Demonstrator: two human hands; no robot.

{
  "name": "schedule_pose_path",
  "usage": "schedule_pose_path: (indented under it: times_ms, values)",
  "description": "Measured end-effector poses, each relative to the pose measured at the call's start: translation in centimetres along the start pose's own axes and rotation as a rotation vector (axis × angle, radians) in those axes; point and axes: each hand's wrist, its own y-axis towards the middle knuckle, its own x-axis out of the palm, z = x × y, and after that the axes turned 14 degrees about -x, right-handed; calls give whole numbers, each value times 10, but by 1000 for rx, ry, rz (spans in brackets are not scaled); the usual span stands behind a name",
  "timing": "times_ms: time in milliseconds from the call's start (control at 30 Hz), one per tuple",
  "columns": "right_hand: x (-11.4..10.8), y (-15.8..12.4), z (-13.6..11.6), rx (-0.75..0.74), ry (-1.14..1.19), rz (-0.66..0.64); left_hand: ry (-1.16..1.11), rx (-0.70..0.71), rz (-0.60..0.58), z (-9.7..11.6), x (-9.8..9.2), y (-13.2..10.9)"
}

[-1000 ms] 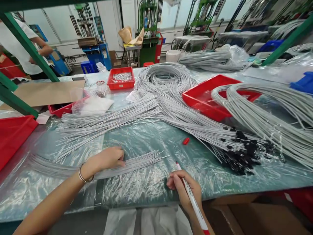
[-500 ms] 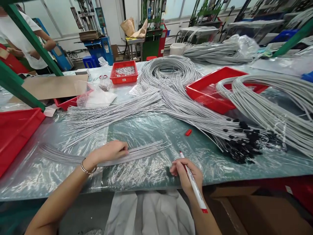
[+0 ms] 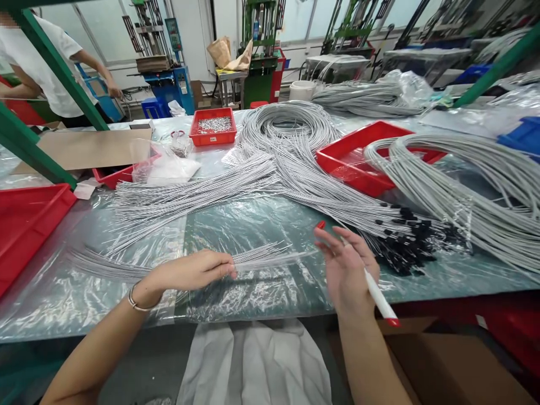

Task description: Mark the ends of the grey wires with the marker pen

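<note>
My left hand (image 3: pixel 205 269) is closed, its fingers pinched round a thin grey cable (image 3: pixel 280 260) that runs right, blurred, towards my other hand. Beneath it a small bundle of such cables (image 3: pixel 112 269) lies along the table, part hidden by the hand and wrist. My right hand (image 3: pixel 348 261) has a white marker pen (image 3: pixel 378 295) tucked in it, the red end pointing down to the right. Its fingers are half spread, near the cable's tip; whether they touch it I cannot tell. Just beyond the fingertips lies a red pen cap (image 3: pixel 321 224).
Cables fan out from a large coil (image 3: pixel 291 115), some with black ends (image 3: pixel 405 242). Red trays (image 3: pixel 211 138) stand around, one holding small metal parts. A thicker cable coil (image 3: pixel 455 180) lies right. Green posts (image 3: pixel 54 67) frame the table; another person (image 3: pixel 50 62) stands behind.
My right hand has risen to the right and turned palm up, the pen now slanting back in it. My left hand has shifted slightly right, with a cable now stretching out from it.
</note>
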Motion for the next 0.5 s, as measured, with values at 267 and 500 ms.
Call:
schedule_pose_path:
  times_ms: [267,500]
  values:
    - [43,-9,-35,-20,-117,-619,8,92,13,28,23,13]
    - [1,-12,-15,-90,-133,-296,-133,94,130,34,22,5]
